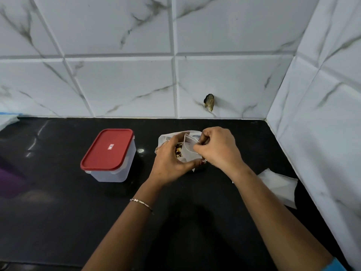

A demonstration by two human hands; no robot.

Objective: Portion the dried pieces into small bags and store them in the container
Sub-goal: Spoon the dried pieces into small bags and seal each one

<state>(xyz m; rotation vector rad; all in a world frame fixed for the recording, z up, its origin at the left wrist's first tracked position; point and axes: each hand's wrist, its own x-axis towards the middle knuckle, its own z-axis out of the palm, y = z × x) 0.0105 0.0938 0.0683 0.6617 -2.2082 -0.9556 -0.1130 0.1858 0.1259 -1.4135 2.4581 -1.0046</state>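
A black countertop (pixel 58 212) fills the lower half of the view, with white marble-look wall tiles (pixel 121 81) behind it at twelve o'clock and along the three o'clock side. At nine o'clock from the hands, well apart from them, stands the container (pixel 110 165), a clear plastic box with its red lid (pixel 107 149) closed on top. At four o'clock from the hands, partly behind the right forearm, lie some flat clear bags (pixel 279 184) on the counter.

Near the centre, the left hand (pixel 168 163) curls around a large clear bag (pixel 166 137) and the lower side of a small bag (pixel 188 151), thumb reaching under it toward three o'clock. Dried pieces (pixel 178 151), brown and yellowish, show between the left fingers. The right hand (pixel 218 148) has its fingers bunched together, pinching the small bag's top edge at its ten o'clock side. A thin bracelet (pixel 141 203) circles the left wrist.
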